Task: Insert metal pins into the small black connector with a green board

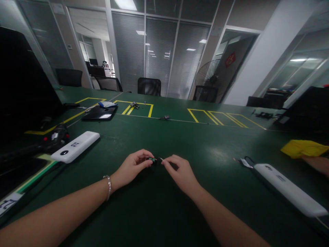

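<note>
Just above the green table (154, 137), my left hand (135, 167) pinches a small green and black piece (152, 160) between thumb and fingers. Facing it, my right hand (182, 171) holds a small thin piece (161, 159) with a dark end and a light tip at its fingertips. A narrow gap parts the two pieces. Both are too small to identify.
White numbered power bank-like boxes lie at left (77, 146) and right (290, 188). A dark tablet (99, 112), a small dark item (165, 117) and metal pieces (134, 105) lie farther back. At right, another person's hand (317, 164) touches a yellow cloth (303, 148).
</note>
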A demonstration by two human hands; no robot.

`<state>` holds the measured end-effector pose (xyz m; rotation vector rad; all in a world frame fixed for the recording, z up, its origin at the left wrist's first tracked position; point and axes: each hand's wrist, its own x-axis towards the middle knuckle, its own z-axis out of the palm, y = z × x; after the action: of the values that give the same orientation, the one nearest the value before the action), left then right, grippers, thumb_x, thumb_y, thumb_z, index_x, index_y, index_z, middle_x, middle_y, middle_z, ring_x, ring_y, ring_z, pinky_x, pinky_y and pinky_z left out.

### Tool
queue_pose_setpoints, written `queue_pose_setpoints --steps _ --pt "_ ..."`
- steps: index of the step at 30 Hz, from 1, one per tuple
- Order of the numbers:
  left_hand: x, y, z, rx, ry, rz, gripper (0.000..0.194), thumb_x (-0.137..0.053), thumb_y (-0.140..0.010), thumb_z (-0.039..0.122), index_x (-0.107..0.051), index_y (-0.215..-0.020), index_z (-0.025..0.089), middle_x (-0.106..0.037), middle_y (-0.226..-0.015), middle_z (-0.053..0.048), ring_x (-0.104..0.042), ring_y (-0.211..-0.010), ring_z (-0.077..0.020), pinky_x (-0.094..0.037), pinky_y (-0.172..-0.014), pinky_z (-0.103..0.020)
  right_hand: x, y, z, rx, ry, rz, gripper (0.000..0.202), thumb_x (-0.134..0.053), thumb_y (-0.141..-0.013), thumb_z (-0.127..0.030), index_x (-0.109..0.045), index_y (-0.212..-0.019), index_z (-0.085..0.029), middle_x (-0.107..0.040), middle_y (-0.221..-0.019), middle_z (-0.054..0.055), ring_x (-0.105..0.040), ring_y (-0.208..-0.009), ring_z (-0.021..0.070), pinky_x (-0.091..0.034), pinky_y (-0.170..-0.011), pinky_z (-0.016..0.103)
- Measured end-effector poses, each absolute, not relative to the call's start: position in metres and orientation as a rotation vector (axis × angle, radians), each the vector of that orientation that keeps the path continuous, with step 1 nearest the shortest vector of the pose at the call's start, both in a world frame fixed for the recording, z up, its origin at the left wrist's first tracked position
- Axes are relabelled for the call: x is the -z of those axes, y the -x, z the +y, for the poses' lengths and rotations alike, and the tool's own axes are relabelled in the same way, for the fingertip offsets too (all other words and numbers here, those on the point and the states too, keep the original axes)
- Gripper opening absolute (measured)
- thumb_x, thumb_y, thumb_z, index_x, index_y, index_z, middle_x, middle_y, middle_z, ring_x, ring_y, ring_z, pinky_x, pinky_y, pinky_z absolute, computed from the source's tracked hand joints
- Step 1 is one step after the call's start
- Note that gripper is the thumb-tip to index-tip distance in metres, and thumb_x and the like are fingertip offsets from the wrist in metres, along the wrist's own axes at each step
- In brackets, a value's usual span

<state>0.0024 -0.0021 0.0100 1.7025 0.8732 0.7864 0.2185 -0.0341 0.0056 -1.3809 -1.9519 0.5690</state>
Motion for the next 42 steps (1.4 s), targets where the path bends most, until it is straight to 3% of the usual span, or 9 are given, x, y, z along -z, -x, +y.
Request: queue_pose_setpoints --steps 11,24,28,31,33,38,42 --pt "-0.009 0.002 0.000 -0.567 -2.140 0.859 0.018 -0.055 -0.093 0.028 -0.069 -0.104 0.026 -0.065 -0.099 -0.002 -0.056 -0.099 -0.0221 -0.042 -0.089 -0.035 -0.005 -0.218 -0.034 -0.573 1.363 -1.928 0.021 -0.052 -0.093 -0.028 -0.072 -0.090 -0.021 -0.068 -0.084 0.003 -0.063 -0.077 0.0171 -0.047 -0.068 0.029" --pt "-0.008 -0.007 -0.005 -0.542 -2.413 0.904 0.025 -0.043 -0.098 0.025 -0.063 -0.112 0.025 -0.057 -0.105 -0.005 -0.052 -0.099 -0.0211 -0.042 -0.089 -0.036 -0.005 -0.217 -0.032 -0.591 1.398 -2.021 0.020 -0.051 -0.094 -0.029 -0.069 -0.091 -0.022 -0.066 -0.087 0.001 -0.061 -0.080 0.0163 -0.043 -0.070 0.027" --pt "-0.018 -0.003 -0.011 -0.531 -2.370 1.025 0.024 -0.050 -0.093 0.041 -0.062 -0.102 0.022 -0.058 -0.096 -0.004 -0.053 -0.091 -0.0222 -0.043 -0.080 -0.036 -0.011 -0.224 -0.032 -0.640 1.413 -2.123 0.014 -0.057 -0.091 -0.032 -0.068 -0.093 -0.023 -0.066 -0.091 0.001 -0.060 -0.082 0.0161 -0.043 -0.071 0.027" --pt "-0.021 -0.002 -0.015 -0.435 -2.410 1.042 0.046 -0.065 -0.077 0.058 -0.060 -0.102 0.020 -0.058 -0.096 -0.004 -0.053 -0.087 -0.0244 -0.041 -0.076 -0.037 -0.017 -0.228 -0.034 -0.661 1.430 -2.208 0.017 -0.068 -0.082 -0.037 -0.067 -0.092 -0.023 -0.065 -0.091 0.000 -0.060 -0.081 0.0164 -0.042 -0.068 0.026" --pt "-0.020 -0.002 -0.015 -0.397 -2.432 1.040 0.053 -0.069 -0.071 0.061 -0.060 -0.103 0.020 -0.058 -0.097 -0.005 -0.053 -0.087 -0.0253 -0.041 -0.075 -0.037 -0.020 -0.228 -0.037 -0.660 1.442 -2.260 0.026 -0.074 -0.075 -0.042 -0.066 -0.092 -0.024 -0.064 -0.092 -0.001 -0.059 -0.081 0.0168 -0.041 -0.067 0.025" --pt "-0.014 -0.004 -0.013 -0.421 -2.413 1.006 0.031 -0.066 -0.081 0.044 -0.060 -0.102 0.022 -0.059 -0.097 -0.004 -0.054 -0.089 -0.0245 -0.041 -0.077 -0.036 -0.022 -0.223 -0.040 -0.616 1.494 -2.331 0.028 -0.077 -0.072 -0.043 -0.066 -0.090 -0.025 -0.062 -0.092 -0.001 -0.058 -0.084 0.0184 -0.039 -0.069 0.027" --pt "-0.012 -0.002 -0.011 -0.513 -2.277 1.006 0.033 -0.068 -0.080 0.031 -0.057 -0.111 0.025 -0.061 -0.104 -0.004 -0.056 -0.095 -0.0241 -0.044 -0.082 -0.037 -0.020 -0.220 -0.041 -0.606 1.530 -2.330 0.023 -0.073 -0.076 -0.041 -0.065 -0.091 -0.026 -0.062 -0.094 -0.001 -0.059 -0.085 0.0181 -0.040 -0.070 0.027"
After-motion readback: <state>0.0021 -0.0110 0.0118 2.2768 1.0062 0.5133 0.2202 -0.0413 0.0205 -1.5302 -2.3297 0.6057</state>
